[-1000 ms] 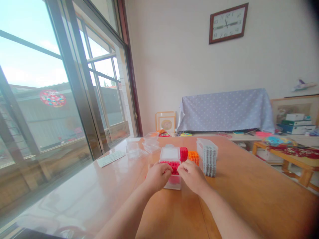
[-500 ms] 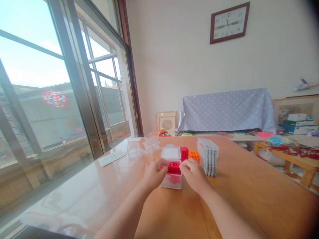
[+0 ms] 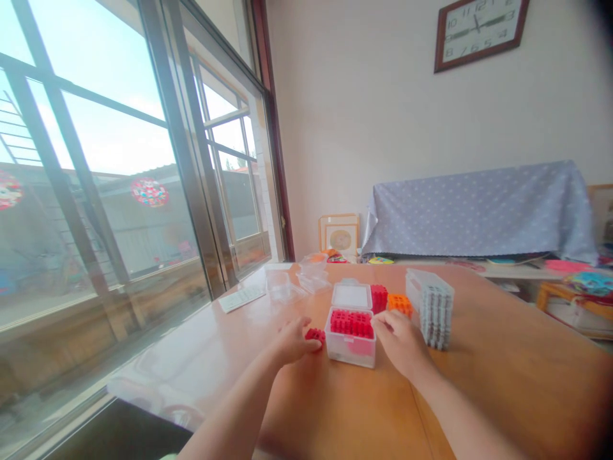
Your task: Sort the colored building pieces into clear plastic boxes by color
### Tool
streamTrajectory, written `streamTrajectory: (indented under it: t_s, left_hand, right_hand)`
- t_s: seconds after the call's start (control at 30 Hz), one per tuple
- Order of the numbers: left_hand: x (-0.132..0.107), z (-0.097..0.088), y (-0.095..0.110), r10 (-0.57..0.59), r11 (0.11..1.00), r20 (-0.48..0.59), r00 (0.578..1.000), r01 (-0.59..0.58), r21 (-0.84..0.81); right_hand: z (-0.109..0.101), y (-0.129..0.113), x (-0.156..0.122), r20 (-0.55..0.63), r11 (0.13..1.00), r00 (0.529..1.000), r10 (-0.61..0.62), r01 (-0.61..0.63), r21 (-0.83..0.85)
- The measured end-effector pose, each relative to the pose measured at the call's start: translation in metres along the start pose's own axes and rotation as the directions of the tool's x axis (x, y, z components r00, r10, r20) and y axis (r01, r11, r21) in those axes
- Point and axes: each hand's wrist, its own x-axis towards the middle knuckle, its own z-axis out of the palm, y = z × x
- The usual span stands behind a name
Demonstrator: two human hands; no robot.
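Broadly, a glossy brown wooden table (image 3: 479, 383) is set alongside a tall dark-framed window (image 3: 143, 191), so that its surface is lit by daylight. Toward its far middle a tall clear plastic case of grey pieces (image 3: 433, 313) is stood upright, out of the way of the hands, and a few empty clear plastic tubs (image 3: 297, 284) are grouped near the window side. Between the hands a small clear plastic box of red toothed pieces (image 3: 351, 338) is placed, with its white hinged lid (image 3: 352, 296) folded back, so that the contents can be reached from above. Just behind it a red block (image 3: 378, 298) and an orange block (image 3: 400, 303) are parked. The right hand (image 3: 402, 342) is laid against the box's right side, fingers loosely bent with the tips at the rim, seemingly so that the box is steadied; whether anything is gripped cannot be told. The left hand (image 3: 292, 342) is rested on the table just left of the box, its fingers closed round a small red toothed plastic piece (image 3: 315, 334), which is held low beside the box.
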Motion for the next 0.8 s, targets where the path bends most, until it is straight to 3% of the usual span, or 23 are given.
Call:
streamTrajectory:
  t_s: [0.13,0.33,0.43,0.5,0.63,0.8]
  left_hand:
    - [-0.006,0.008,0.005,0.013,0.995,-0.002,1.0,-0.013,0.098]
    - [-0.008,0.003,0.007,0.044,0.996,-0.029,0.999,-0.041,0.081]
    - [-0.007,0.0,0.006,0.07,0.997,-0.091,0.993,-0.069,0.015]
    - [-0.007,-0.002,0.01,0.14,0.988,-0.166,0.976,-0.148,-0.04]
    - [-0.012,-0.007,0.039,0.326,0.923,-0.323,0.888,-0.373,-0.093]
    - [-0.024,-0.008,0.092,0.486,0.846,-0.29,0.825,-0.527,-0.081]
  right_hand:
    - [0.002,0.003,0.0,0.012,1.0,1.0,-0.005,0.005,0.016]
    - [0.001,-0.001,-0.002,-0.003,0.999,1.0,-0.014,0.014,0.035]
    - [0.0,-0.004,-0.002,-0.014,0.999,1.0,-0.01,0.011,0.053]
    - [-0.001,-0.006,-0.002,-0.023,0.997,1.0,-0.005,0.006,0.076]
    - [-0.002,-0.008,-0.001,-0.033,0.983,0.999,0.008,-0.001,0.185]
    - [-0.005,-0.017,0.0,0.03,0.944,1.0,0.003,-0.013,0.329]
